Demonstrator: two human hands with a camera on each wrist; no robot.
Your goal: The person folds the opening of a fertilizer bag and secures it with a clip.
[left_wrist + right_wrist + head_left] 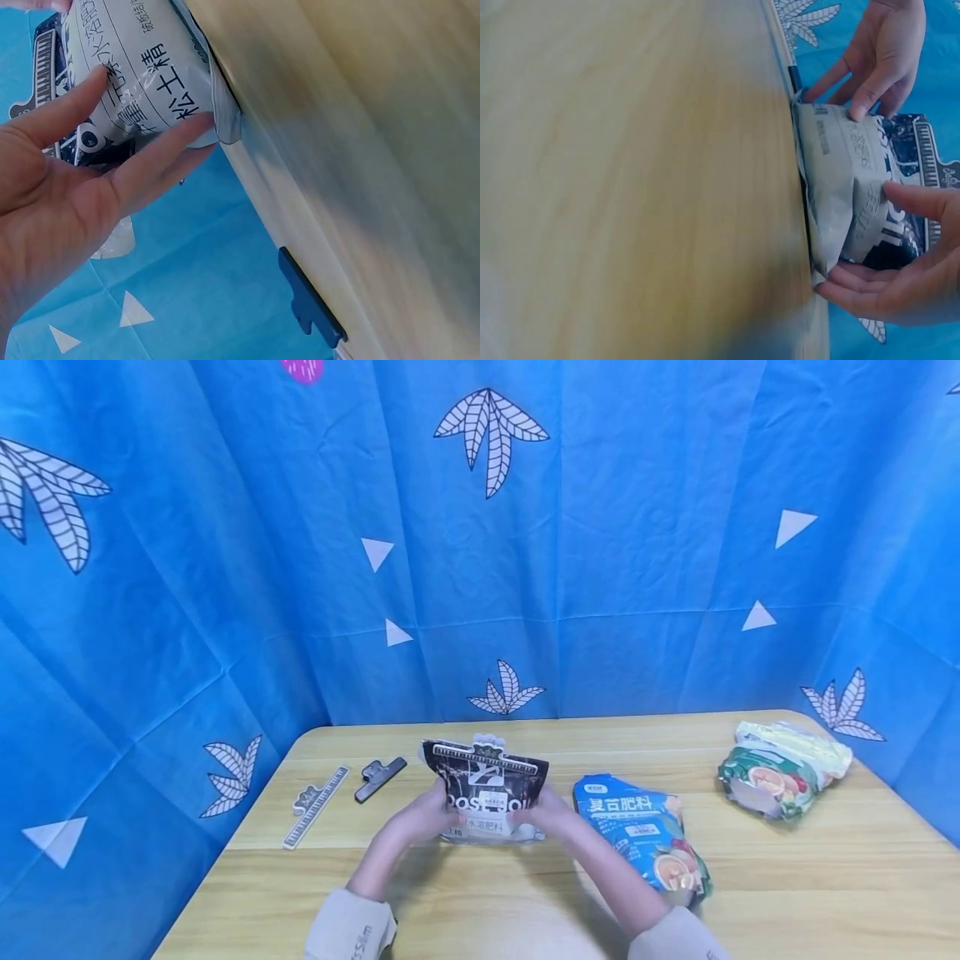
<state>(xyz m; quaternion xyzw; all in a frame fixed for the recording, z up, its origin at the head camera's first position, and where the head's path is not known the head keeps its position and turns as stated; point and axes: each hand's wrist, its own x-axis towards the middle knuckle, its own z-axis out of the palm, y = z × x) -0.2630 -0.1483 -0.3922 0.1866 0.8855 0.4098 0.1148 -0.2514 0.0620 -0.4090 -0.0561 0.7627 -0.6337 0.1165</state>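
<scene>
A black and white fertilizer bag stands between my two hands at the middle of the table. Across its top edge sits a clip with a piano-key pattern. My left hand grips the bag's left side, thumb on the front and fingers behind. On the opposite side, my right hand holds it the same way, as the right wrist view shows with the thumb and fingers around the bag. Part of each hand's fingers is hidden behind the bag in the head view.
A white piano-key clip and a black clip lie to the left. Right of the hands lies a blue fertilizer bag. Farther right is a green and pale bag. A blue curtain hangs behind the wooden table.
</scene>
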